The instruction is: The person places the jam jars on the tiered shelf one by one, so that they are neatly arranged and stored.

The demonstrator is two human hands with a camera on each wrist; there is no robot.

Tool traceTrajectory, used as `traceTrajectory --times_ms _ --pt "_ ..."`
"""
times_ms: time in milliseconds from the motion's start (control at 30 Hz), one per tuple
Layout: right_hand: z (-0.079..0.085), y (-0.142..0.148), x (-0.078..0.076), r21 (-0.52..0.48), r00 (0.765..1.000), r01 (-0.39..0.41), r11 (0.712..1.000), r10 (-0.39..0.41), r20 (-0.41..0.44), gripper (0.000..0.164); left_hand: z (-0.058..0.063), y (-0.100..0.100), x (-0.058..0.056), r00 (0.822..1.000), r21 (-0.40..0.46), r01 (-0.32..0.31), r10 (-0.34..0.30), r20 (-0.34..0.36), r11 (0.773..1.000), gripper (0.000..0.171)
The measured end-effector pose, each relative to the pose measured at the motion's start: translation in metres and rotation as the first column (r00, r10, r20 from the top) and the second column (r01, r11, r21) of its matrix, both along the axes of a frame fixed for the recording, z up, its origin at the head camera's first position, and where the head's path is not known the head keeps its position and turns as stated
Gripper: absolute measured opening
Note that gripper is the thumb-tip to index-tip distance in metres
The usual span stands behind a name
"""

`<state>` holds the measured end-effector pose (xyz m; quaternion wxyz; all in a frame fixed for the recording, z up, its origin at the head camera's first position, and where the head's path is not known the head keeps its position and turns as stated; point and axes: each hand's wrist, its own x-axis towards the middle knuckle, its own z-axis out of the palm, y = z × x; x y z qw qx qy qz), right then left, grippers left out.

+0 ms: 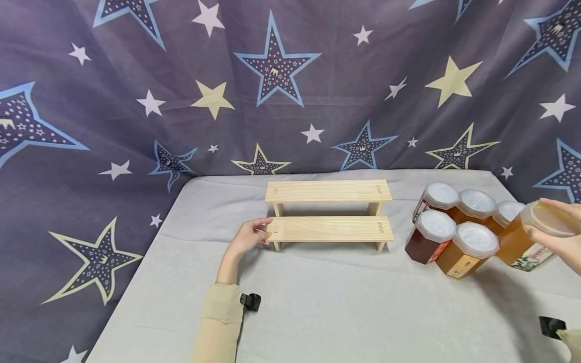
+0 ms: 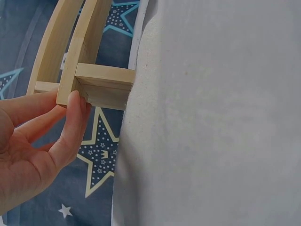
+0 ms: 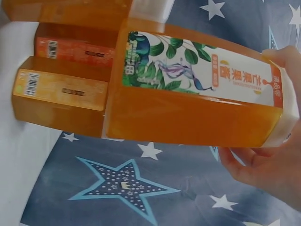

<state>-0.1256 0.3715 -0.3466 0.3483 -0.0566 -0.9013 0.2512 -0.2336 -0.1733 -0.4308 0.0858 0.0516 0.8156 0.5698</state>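
Note:
A two-step wooden shelf (image 1: 331,229) stands toward the back of the cloth-covered table. My left hand (image 1: 247,237) pinches the left end of its lower step. In the left wrist view the thumb and fingers meet the corner of that wooden board (image 2: 70,70). At the far right, my right hand (image 1: 565,244) grips a tall jar of orange jam (image 3: 193,122) by its whitish lid. The jar is tilted, and its white label with green leaves faces the right wrist camera. It overlaps the neighbouring jars in the head view.
Left of the held jar stand several clear-lidded jars, among them a dark red jar (image 1: 428,239) and an amber jar (image 1: 467,252) in front. Grey cloth (image 1: 345,302) covers the table. A dark star-patterned curtain (image 1: 290,126) hangs behind and along the sides.

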Motion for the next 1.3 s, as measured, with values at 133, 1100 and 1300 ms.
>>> traceTrajectory --times_ms 133,1100,1300 --pt "0.008 -0.002 -0.003 0.012 1.000 -0.028 1.000 0.028 0.004 0.053 0.000 0.000 0.000 1.000 0.005 -0.009 0.009 0.001 1.000 0.041" --pt "0.039 -0.029 -0.027 -0.005 0.994 -0.113 0.994 0.112 -0.012 0.051 0.000 0.000 0.001 1.000 -0.007 -0.016 0.016 0.008 1.000 0.044" --pt "0.047 -0.047 -0.035 0.014 0.983 -0.161 0.987 0.159 0.095 0.051 -0.001 -0.001 0.000 1.000 -0.003 -0.014 0.014 0.003 1.000 0.044"
